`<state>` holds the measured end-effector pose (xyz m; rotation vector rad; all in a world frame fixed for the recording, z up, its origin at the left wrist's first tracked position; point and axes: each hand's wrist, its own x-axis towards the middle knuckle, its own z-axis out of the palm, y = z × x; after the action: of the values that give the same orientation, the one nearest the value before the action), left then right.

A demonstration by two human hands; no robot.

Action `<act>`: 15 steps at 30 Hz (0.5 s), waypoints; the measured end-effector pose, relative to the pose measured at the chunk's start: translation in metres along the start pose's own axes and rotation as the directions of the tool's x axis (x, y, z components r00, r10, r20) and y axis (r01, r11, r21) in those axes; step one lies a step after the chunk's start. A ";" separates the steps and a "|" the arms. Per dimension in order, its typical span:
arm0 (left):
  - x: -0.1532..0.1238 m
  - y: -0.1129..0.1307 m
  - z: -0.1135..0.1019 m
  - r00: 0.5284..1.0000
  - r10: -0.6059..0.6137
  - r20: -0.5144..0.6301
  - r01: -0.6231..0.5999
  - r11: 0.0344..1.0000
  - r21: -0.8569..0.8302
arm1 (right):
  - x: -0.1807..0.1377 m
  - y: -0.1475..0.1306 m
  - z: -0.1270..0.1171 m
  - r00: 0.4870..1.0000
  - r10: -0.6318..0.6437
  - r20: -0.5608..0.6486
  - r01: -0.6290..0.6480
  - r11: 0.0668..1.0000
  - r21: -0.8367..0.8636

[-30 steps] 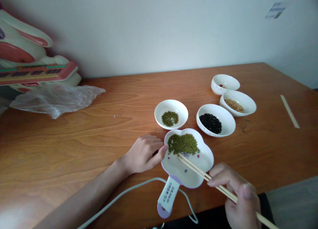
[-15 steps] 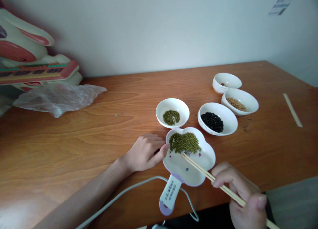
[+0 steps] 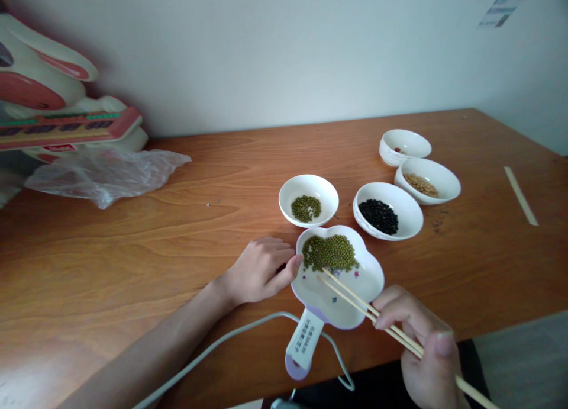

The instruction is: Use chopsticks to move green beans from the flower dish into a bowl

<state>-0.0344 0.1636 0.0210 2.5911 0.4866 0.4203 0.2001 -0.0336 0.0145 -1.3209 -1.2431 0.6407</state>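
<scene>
A white flower-shaped dish point(image 3: 355, 305) with a lilac edge and a labelled handle point(image 3: 305, 338) lies before me. Green mung beans point(image 3: 331, 253) are heaped along its far side. My left hand point(image 3: 261, 270) is at the dish's left rim, thumb on the edge and fingers curled, partly hidden. In my right hand point(image 3: 419, 338) is a pair of chopsticks point(image 3: 355, 299), reaching over the dish from the lower right. Their tips are slightly apart at the near edge of the beans. I cannot make out a bean between them.
Just beyond the dish is a white bowl point(image 3: 327, 190) holding mung beans. To its right stand bowls of black beans point(image 3: 410, 216), tan beans point(image 3: 448, 187) and a few reddish pieces point(image 3: 417, 141). A cable point(image 3: 231, 337) runs under the handle. A plastic bag point(image 3: 110, 175) and toy keyboard point(image 3: 66, 128) are left.
The chopstick tips have spread apart, having been close together. My right hand has shifted slightly left and up; my left hand stays at the dish rim.
</scene>
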 end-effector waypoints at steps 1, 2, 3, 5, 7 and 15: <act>0.000 0.000 0.000 1.000 -0.001 0.001 0.001 1.000 0.000 | -0.001 0.001 0.000 1.000 -0.005 0.001 0.005 1.000 0.005; 0.000 0.000 0.000 1.000 0.000 0.003 0.000 1.000 0.000 | -0.001 0.003 0.000 1.000 -0.012 -0.001 0.012 1.000 0.012; 0.000 0.000 0.000 1.000 0.002 0.003 -0.002 1.000 0.001 | -0.002 0.004 0.000 1.000 -0.021 -0.007 0.021 1.000 0.019; 0.000 0.001 0.000 1.000 0.007 -0.002 -0.006 1.000 0.006 | -0.002 0.005 0.001 0.999 -0.035 -0.033 0.036 0.999 0.029; 0.001 0.001 0.000 1.000 0.010 -0.010 -0.010 1.000 0.009 | -0.002 0.004 0.001 0.998 -0.015 -0.063 0.016 1.000 0.023; 0.000 0.000 0.000 1.000 0.004 -0.002 -0.004 1.000 0.001 | 0.001 -0.005 -0.001 0.998 0.050 -0.040 -0.052 0.998 -0.041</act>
<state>-0.0342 0.1638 0.0210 2.5927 0.4829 0.4238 0.2000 -0.0339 0.0199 -1.3977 -1.2005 0.6246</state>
